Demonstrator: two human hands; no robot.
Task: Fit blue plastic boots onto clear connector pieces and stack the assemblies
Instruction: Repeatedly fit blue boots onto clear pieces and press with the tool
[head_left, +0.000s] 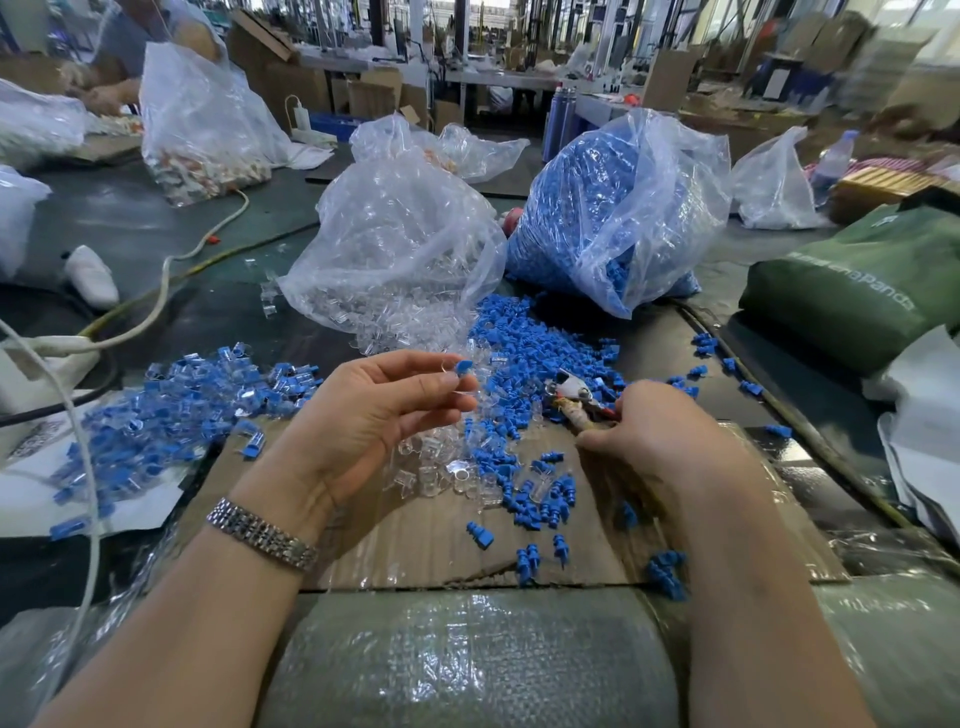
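Note:
My left hand (374, 410) is raised palm-up over the cardboard and pinches a clear connector piece with a blue boot (460, 370) at its fingertips. My right hand (660, 431) rests on the cardboard sheet (415, 551) and grips a small tool with a wrapped handle (574, 405). Loose blue boots (524, 343) and clear connector pieces (441, 467) lie scattered between my hands. A pile of finished blue-and-clear assemblies (171, 410) lies to the left.
A clear bag of connector pieces (395, 249) and a bag of blue boots (608, 208) stand behind the piles. White cables (156, 306) run on the left. A green bag (857, 291) sits at right. Another person (130, 52) works at far left.

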